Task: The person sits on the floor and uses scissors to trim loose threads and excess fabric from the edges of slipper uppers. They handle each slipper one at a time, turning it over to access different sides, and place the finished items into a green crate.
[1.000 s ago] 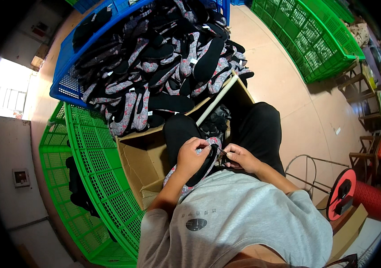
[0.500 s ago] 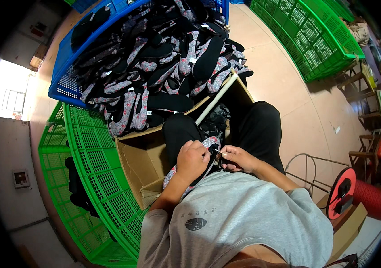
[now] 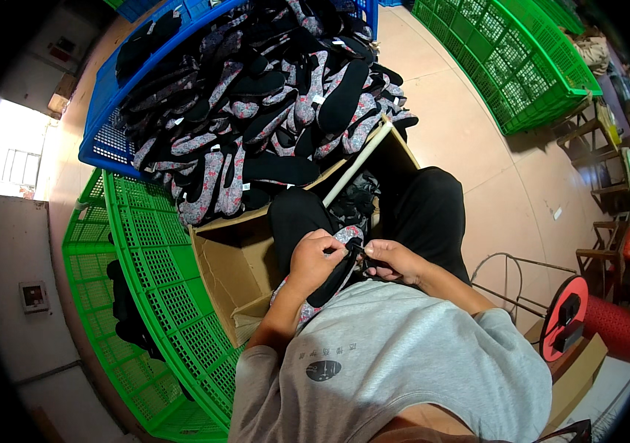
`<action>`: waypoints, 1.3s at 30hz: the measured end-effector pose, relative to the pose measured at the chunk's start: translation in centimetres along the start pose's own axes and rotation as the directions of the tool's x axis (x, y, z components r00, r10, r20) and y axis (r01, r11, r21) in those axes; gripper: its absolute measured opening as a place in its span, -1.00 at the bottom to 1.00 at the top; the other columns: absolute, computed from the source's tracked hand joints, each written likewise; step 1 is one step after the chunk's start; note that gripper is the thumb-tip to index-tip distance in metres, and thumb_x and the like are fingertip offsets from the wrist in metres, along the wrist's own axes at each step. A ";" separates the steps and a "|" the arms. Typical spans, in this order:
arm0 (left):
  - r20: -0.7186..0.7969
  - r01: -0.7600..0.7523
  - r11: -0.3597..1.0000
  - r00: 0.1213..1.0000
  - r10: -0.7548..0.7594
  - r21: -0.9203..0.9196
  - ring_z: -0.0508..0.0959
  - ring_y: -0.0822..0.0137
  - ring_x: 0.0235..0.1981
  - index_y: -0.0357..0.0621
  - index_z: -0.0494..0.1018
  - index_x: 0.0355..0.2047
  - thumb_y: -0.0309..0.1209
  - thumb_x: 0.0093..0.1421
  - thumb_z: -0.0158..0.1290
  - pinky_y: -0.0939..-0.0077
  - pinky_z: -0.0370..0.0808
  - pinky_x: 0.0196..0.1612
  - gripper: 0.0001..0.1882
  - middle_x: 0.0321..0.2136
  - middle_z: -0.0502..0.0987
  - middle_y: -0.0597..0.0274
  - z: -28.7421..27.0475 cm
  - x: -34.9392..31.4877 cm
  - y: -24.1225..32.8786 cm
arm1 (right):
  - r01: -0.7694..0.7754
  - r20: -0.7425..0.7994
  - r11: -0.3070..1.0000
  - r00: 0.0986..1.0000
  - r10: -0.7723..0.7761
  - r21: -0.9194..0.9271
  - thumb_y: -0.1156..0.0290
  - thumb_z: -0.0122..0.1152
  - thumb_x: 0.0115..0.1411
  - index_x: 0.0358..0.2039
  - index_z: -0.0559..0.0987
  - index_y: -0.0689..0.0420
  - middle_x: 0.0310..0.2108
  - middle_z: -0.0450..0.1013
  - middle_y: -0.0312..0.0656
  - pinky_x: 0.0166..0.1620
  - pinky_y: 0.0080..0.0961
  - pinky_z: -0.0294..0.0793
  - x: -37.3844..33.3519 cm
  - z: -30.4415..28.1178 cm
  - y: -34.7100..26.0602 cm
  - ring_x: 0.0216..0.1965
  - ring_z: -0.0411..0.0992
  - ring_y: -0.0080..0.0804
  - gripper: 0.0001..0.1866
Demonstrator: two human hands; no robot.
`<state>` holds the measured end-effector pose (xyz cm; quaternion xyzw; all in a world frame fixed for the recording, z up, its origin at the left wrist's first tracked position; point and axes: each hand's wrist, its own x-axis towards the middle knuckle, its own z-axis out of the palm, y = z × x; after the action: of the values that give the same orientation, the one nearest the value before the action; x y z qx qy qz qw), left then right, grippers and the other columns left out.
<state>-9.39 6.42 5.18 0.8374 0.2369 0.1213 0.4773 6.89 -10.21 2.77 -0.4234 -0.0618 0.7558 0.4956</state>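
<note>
A fabric slipper (image 3: 348, 234) with grey-and-pink floral cloth and a black part lies across my lap, between my knees and my shirt. My left hand (image 3: 315, 260) is closed on its upper side, with thumb and fingers bunched near the toe end. My right hand (image 3: 398, 260) faces it from the right, thumb and finger pinched on a thin tool (image 3: 360, 248) whose tip meets the slipper's black part. The tool is too small to name. Beyond my knees, many similar slippers (image 3: 230, 177) are heaped up, some showing black soles and small white tags.
A blue crate (image 3: 101, 129) stands behind the heap. In front of me is a cardboard box (image 3: 219, 266) with a pale bar (image 3: 359, 164). Green crates (image 3: 160, 258) flank my left, with another green crate (image 3: 507, 66) far right. A red disc on a wire stand (image 3: 553, 325) is at my right.
My left fingers have shifted slightly and now bunch near the slipper's toe. The slipper has turned a little, showing more of its black part. The right hand stays almost in place.
</note>
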 end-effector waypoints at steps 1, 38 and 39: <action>0.002 -0.003 1.000 1.000 0.003 -0.007 0.51 0.15 -0.37 -0.18 0.59 -0.52 -0.47 -0.06 0.23 0.34 0.43 -0.28 -0.93 -0.49 0.52 0.16 0.0 0.0 0.0 | -0.003 0.011 1.000 1.000 0.003 -0.009 0.10 -0.01 0.37 -0.17 0.48 0.09 -0.49 0.42 -0.23 -0.71 -0.78 -0.07 0.0 0.0 0.0 -0.75 0.00 -0.74 -0.69; 0.328 0.067 0.867 0.938 0.114 -0.494 0.50 0.43 -0.32 -0.28 0.59 -0.40 -0.55 0.11 0.19 0.58 0.43 -0.22 -0.95 -0.38 0.53 0.25 -0.8 0.3 2.3 | 0.234 0.249 0.969 0.937 -0.246 0.074 0.01 0.26 0.16 -0.08 0.40 0.13 -0.64 0.21 -0.33 -0.70 -0.75 -0.08 -2.9 -3.4 -1.6 -0.75 -0.02 -0.72 -0.49; 0.349 0.036 0.871 0.924 0.158 -0.490 0.51 0.42 -0.31 -0.28 0.59 -0.40 -0.55 0.11 0.19 0.58 0.43 -0.22 -0.95 -0.38 0.53 0.25 -0.3 0.5 2.7 | 0.263 0.227 0.962 0.935 -0.274 0.077 0.07 0.28 0.14 -0.09 0.40 0.13 -0.63 0.21 -0.33 -0.70 -0.75 -0.07 -3.2 -3.3 -2.3 -0.75 -0.02 -0.72 -0.51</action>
<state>-8.29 5.76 7.65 0.7045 0.0751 0.0285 0.7052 11.27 -12.72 3.68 -0.3071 -0.1601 0.7270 0.5929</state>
